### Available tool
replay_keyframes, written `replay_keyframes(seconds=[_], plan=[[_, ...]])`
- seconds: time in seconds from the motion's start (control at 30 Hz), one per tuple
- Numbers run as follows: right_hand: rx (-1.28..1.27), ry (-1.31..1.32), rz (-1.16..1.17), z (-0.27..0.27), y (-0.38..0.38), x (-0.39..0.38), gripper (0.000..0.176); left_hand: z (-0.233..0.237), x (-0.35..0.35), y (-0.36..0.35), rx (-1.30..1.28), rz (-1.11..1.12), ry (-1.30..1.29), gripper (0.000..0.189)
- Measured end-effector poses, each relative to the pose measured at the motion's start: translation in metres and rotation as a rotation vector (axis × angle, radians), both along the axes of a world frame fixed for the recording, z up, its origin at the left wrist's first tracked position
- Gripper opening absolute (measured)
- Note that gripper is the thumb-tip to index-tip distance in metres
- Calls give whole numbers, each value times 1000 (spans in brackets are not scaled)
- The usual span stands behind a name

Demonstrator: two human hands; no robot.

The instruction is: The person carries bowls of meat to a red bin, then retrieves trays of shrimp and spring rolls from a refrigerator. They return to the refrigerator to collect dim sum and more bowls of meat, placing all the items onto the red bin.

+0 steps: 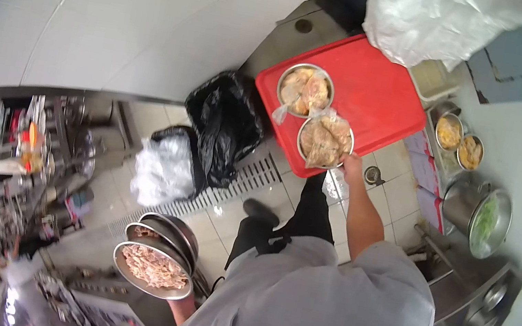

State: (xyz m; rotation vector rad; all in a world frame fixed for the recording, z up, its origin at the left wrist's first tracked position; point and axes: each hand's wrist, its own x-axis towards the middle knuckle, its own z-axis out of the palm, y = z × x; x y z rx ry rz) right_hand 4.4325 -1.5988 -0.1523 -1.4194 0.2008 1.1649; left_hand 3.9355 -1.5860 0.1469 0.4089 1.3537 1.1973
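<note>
The right hand (349, 165) rests at the near rim of the near bowl (325, 143), a metal bowl of plastic-wrapped food. It sits at the near edge of a red tray (379, 86), partly overhanging that edge. The grip meets the rim, but I cannot tell how far the fingers close on it. A 2nd wrapped bowl (305, 90) stands just beyond, touching the 1st. The far right part of the tray is bare up to a white plastic bag (440, 20) that overlaps its far corner. The tray lies on a steel tabletop (297, 37), its near left corner jutting past the edge.

The left forearm (183, 308) runs up under a stack of metal bowls (155, 266), the top 1 full of shredded meat. The left hand is hidden beneath the stack, so its grip cannot be told.

Between the stack and the tray the tiled floor is open, crossed by a drain grate (236, 186). A black bin bag (226, 122) and a white bin bag (162, 170) stand left of the tray, close to that path. To the right, a steel pot (470, 207) with greens and 2 small bowls (459, 142) of yellow food crowd a narrow counter. Cluttered shelves (18, 155) line the far left.
</note>
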Motion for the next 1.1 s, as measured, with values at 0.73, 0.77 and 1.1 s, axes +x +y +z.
replay_keyframes(seconds=[0.73, 0.77, 1.1], plan=[[-392, -787, 983, 65, 242, 79, 44, -7, 95, -136, -92, 363, 17, 50], [-403, -839, 969, 61, 246, 75, 38, -5, 97, -142, -98, 377, 21, 50], [-408, -1095, 1046, 5, 267, 45, 35, -3, 118, -165, -118, 437, 19, 50]])
